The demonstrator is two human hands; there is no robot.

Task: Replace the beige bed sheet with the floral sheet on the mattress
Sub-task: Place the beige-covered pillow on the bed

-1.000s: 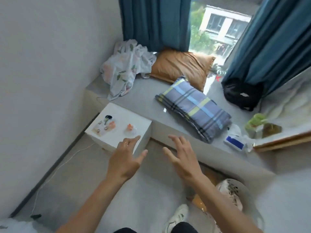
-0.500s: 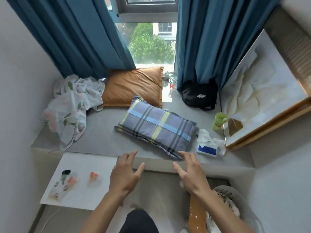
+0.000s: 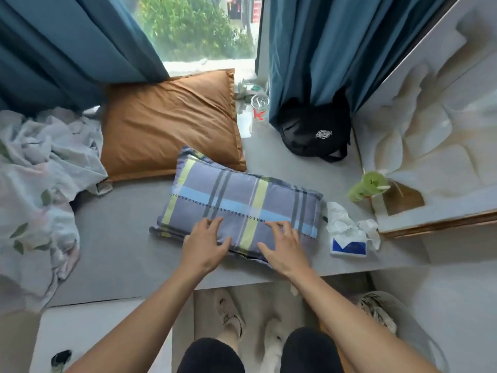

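Grey ledge [image 3: 129,238]: left hand [image 3: 205,244] and right hand [image 3: 283,247] (grips apart) press plaid pillow's [image 3: 242,200] near edge.

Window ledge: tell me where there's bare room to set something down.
Bare grey ledge lies between the floral sheet and the plaid pillow, in front of the brown pillow. A smaller patch lies between the plaid pillow and black bag. The right end is crowded: tissue pack, green cup.

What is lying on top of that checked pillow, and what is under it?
Both hands, left hand and right hand, rest on the checked pillow. It lies on the grey ledge; anything directly beneath it is covered.
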